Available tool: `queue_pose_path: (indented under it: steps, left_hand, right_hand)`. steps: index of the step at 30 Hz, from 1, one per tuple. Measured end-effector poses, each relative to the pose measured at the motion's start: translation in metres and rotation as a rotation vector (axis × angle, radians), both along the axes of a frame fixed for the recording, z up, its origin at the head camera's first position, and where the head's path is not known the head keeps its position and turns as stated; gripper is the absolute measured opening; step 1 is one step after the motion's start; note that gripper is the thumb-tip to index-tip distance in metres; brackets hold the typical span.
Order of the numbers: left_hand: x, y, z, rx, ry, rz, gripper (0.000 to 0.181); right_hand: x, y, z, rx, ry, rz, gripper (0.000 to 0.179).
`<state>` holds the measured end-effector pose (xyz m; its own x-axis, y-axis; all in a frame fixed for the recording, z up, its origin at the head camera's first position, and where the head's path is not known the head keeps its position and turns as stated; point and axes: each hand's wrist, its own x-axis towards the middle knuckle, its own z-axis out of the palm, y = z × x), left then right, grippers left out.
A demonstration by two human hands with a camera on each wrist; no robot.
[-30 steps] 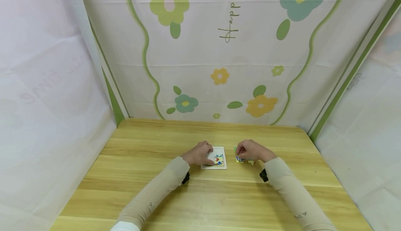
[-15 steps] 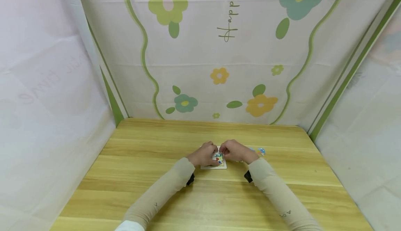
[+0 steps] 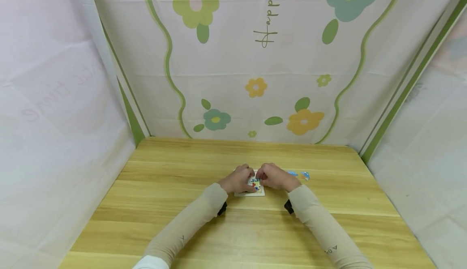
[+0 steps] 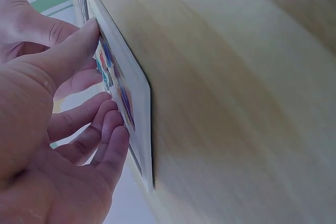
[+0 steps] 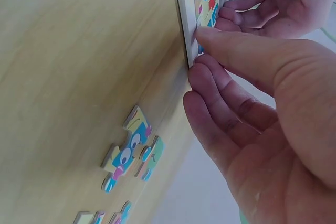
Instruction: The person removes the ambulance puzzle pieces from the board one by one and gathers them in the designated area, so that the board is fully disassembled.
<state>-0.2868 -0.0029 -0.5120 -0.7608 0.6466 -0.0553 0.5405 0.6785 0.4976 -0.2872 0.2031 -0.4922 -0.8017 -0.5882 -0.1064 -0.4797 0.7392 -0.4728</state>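
A small white-framed jigsaw board [image 3: 249, 194] lies on the table, with colourful pieces set inside it. My left hand [image 3: 238, 181] rests on the board's left part. In the left wrist view its thumb [image 4: 86, 38] touches the board at one side and its fingertips [image 4: 122, 132] at the other. At the board's right edge, my right hand [image 3: 275, 176] pinches a jigsaw piece [image 5: 200, 49] between thumb and fingers against the board. Only a blue sliver of that piece shows; the fingers hide the rest.
Loose jigsaw pieces lie on the wooden table right of the board: a blue one with cartoon eyes [image 5: 126, 153], a green-blue one [image 5: 152, 158], and others at the lower edge of the right wrist view. Patterned cloth [image 3: 226, 58] hangs behind the table.
My right hand has moved left from the loose pieces to the board, bringing a piece. The left hand has shifted slightly right over the board. Both have stayed nearly still over the last half second.
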Motion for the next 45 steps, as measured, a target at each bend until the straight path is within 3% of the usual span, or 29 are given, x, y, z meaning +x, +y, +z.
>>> queue_pose_path:
  steps: [12,28,38,45]
  left_hand:
    - [0.003,0.001,0.004,0.010,-0.014,0.000,0.054]
    - [0.000,0.002,0.000,-0.007,0.008,0.004,0.054]
    - [0.002,0.002,0.000,-0.009,0.000,0.018,0.057]
    - [0.005,0.001,0.003,-0.002,-0.008,0.019,0.057]
  right_hand:
    - [-0.002,0.003,0.006,-0.047,0.012,0.010,0.008]
    - [0.005,0.012,0.017,-0.096,-0.005,0.021,0.008]
    - [0.006,0.050,0.024,-0.098,-0.059,-0.075,0.011]
    - [0.009,0.095,0.028,-0.066,0.002,-0.131,0.009]
